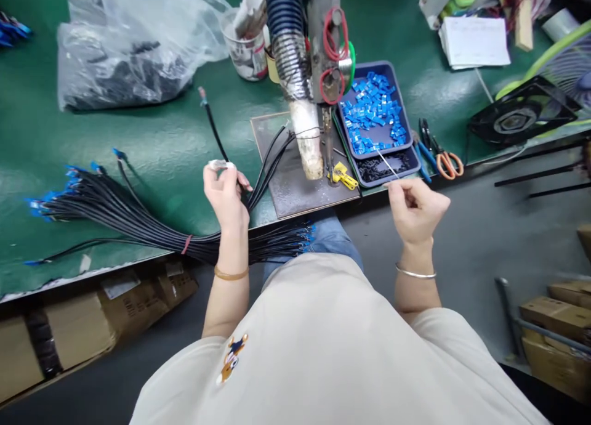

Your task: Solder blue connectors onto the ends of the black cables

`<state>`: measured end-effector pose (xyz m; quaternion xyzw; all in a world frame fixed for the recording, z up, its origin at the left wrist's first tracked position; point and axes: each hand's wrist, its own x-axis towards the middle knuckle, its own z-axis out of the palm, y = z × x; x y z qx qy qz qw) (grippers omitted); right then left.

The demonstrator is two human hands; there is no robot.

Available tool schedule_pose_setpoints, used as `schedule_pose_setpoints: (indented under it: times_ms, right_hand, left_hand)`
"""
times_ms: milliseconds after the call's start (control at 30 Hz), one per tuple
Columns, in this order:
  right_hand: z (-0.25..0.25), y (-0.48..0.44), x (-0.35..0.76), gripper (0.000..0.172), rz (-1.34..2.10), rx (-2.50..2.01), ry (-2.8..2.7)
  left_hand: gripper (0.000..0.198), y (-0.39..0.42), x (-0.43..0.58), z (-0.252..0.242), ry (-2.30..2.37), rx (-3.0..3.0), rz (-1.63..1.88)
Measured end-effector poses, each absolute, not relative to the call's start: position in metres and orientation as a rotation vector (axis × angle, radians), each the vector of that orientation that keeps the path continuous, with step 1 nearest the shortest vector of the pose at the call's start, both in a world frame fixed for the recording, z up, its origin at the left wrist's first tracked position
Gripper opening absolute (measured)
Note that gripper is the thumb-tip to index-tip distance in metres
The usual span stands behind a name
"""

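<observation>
My left hand (pixel 226 194) is closed around a black cable (pixel 215 129), whose stripped end points up and away from me. My right hand (pixel 415 208) pinches a thin pale rod (pixel 386 164); its exact kind cannot be made out. The rod's far tip reaches over the front edge of a grey-blue tray (pixel 406 120) full of small blue connectors (pixel 372 108). Beneath that tray, small black parts (pixel 385 167) fill a second one. Several black cables (pixel 272 166) lie beside my left hand, across a dark board (pixel 300 194).
A banded bundle of black cables (pixel 152 218) with blue ends hangs over the green table's (pixel 41 135) front edge. A ribbed hose (pixel 289 49) and metal stand (pixel 325 86) rise above the board. Orange-handled scissors (pixel 449 164), pliers (pixel 427 157) and a black fan (pixel 517 120) are at right.
</observation>
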<state>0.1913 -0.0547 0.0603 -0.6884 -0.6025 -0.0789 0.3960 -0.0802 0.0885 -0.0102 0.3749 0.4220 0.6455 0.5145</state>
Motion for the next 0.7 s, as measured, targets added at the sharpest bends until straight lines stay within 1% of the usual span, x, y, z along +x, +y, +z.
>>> schedule_pose_setpoints:
  times_ms: [100,167,267,300,367,500,567,700]
  right_hand:
    - [0.057,-0.040,0.225,0.028,-0.110,-1.951,-1.536]
    - [0.051,-0.028,0.248,0.028,-0.056,-2.056,-1.623]
    - [0.039,-0.011,0.271,0.021,0.006,-2.140,-1.723]
    - [0.035,-0.007,0.275,0.018,0.022,-2.147,-1.731]
    - [0.026,0.001,0.279,0.012,0.052,-2.135,-1.728]
    - [0.016,0.011,0.276,0.010,0.106,-2.129,-1.708]
    - [0.014,0.013,0.275,0.010,0.112,-2.165,-1.694]
    - [0.012,0.015,0.274,0.006,0.092,-2.194,-1.686]
  left_hand:
    - [0.030,0.063,-0.077,0.007,0.747,1.037,1.288]
    - [0.028,0.042,-0.069,0.018,0.580,1.289,0.975]
    - [0.017,0.017,-0.045,0.024,0.326,1.661,0.433]
    - [0.014,0.011,-0.036,0.023,0.329,1.737,0.385]
    - [0.015,0.000,-0.018,0.016,0.459,1.855,0.399]
    - [0.014,-0.017,0.002,-0.003,0.859,1.933,0.773]
    - [0.016,-0.023,0.005,-0.007,0.981,1.787,0.915]
    - [0.019,-0.024,0.003,-0.006,0.977,1.313,0.945]
